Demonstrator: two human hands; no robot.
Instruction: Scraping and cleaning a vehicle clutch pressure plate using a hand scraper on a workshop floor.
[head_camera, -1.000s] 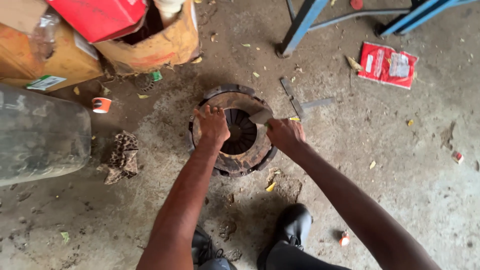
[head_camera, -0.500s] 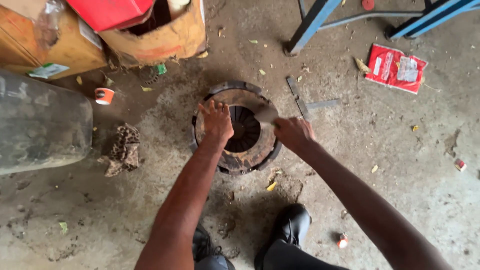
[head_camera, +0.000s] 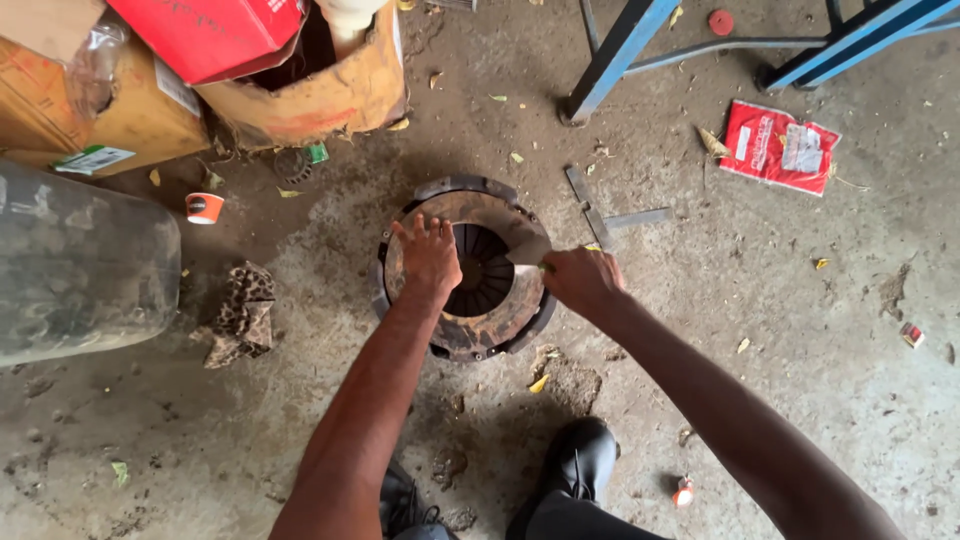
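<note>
A round rusty metal disc (head_camera: 470, 325) with a dark slotted centre lies flat on the concrete floor. My left hand (head_camera: 428, 258) rests palm down on its left side, fingers spread. My right hand (head_camera: 582, 280) sits at the disc's right edge and pinches a small grey piece, perhaps sandpaper (head_camera: 527, 249), against the disc's upper right face. My black shoes (head_camera: 580, 462) show below the disc.
Cardboard boxes (head_camera: 330, 95) and a red box (head_camera: 215, 35) stand at the back left, a large dark tyre-like object (head_camera: 80, 265) at the left. A crumpled rag (head_camera: 240, 312), a small cup (head_camera: 204, 207), a metal square (head_camera: 600, 215), a red packet (head_camera: 780, 147) and blue frame legs (head_camera: 620, 50) lie around.
The view has shifted slightly. My left hand has stayed on the disc; my right hand with the grey piece has moved a little along the disc's right edge.
</note>
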